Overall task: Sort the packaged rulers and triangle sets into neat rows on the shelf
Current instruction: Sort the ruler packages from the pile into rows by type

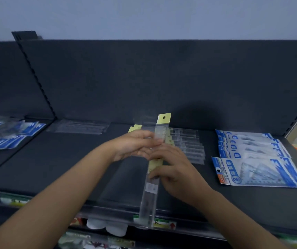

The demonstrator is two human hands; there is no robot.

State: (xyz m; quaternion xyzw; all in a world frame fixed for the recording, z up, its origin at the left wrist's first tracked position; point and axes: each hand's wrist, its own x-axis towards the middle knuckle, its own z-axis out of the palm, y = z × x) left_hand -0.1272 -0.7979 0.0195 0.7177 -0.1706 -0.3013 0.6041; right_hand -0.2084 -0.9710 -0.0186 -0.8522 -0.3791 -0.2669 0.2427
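Both my hands hold a bundle of clear packaged rulers [150,191] with yellow header cards above the middle of the dark shelf [54,164]. My left hand [135,145] grips the upper part from the left. My right hand [173,169] pinches the middle from the right. Behind them a row of packaged rulers [189,142] lies flat, overlapping. At the right, blue-and-white triangle set packs [255,153] lie in an overlapping row, the nearest one [257,172] in front.
More clear ruler packs [79,129] lie at the back left of this shelf. A loose heap of blue triangle packs [9,136] sits on the neighbouring shelf section at far left. A clear front rail [108,215] edges the shelf, with goods below.
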